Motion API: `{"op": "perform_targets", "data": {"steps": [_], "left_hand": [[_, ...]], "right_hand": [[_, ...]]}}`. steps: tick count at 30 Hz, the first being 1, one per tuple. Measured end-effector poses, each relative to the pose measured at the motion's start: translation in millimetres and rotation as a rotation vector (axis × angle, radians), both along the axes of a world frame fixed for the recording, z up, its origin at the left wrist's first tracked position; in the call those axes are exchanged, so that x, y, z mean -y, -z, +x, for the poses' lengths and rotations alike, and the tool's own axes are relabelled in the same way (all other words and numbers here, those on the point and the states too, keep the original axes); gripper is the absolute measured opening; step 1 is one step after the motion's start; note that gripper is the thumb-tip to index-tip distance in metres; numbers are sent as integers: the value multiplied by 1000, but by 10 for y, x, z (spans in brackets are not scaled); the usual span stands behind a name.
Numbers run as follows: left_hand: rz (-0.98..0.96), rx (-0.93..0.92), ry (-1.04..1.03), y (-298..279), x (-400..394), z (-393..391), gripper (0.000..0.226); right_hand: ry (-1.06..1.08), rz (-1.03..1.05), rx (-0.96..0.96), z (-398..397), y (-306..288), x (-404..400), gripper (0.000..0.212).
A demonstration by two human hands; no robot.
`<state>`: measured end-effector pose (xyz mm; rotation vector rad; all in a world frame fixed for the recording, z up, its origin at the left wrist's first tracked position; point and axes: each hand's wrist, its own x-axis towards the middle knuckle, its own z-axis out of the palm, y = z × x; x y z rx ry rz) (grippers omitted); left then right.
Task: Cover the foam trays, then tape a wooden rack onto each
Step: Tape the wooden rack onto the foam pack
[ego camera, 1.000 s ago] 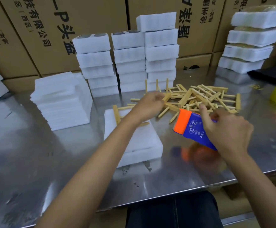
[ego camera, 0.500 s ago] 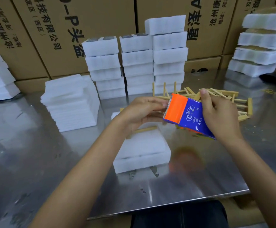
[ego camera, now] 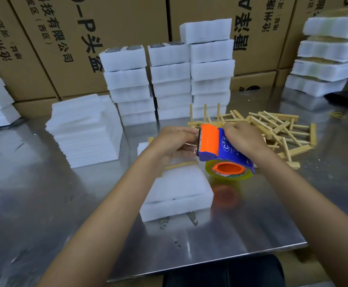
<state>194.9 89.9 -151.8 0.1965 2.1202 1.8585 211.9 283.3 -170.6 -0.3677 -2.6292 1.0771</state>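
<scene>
the taping step is in hand. the right hand (ego camera: 244,139) has its grip curled over the top of the blue and orange tape dispenser (ego camera: 220,150), held in the air just above the bench (ego camera: 241,235). the left hand (ego camera: 174,141) sits at the toothed cutter end, its fingers bent towards the blade as if pinching the free end of the tape, though the tape itself is too clear to make out, so i cannot tell for sure what that grip has hold of. below both hands lies the covered foam tray (ego camera: 177,195), a flat foam sheet on top, with a wooden rack (ego camera: 180,165) lying on its far part, mostly hidden by the left wrist. more wooden racks (ego camera: 276,131) are heaped just behind the dispenser, and stacks of foam trays (ego camera: 169,79) stand further back beside a pile of foam sheets (ego camera: 84,129).

the next move likely calls for drawing out a length of tape, laying it across the rack and down onto the foam, then tearing it on the teeth.
</scene>
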Motion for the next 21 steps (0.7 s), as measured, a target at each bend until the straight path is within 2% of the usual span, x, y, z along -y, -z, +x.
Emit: {"op": "perform_targets", "data": {"steps": [2, 6, 10, 18, 21], "left_hand": [[-10, 19, -21, 1, 38, -29, 20], [-50, -95, -107, 7, 79, 5, 22], [-30, -178, -158, -64, 110, 57, 26], [113, -273, -271, -308, 483, 41, 23], [163, -334, -406, -316, 873, 33, 24]], "right_hand": [[25, 64, -42, 9, 43, 65, 48], [86, 207, -148, 54, 132, 129, 56], [-16, 192, -127, -13, 43, 111, 59], [-200, 389, -85, -382, -457, 236, 55], [-242, 444, -74, -483, -489, 287, 54]]}}
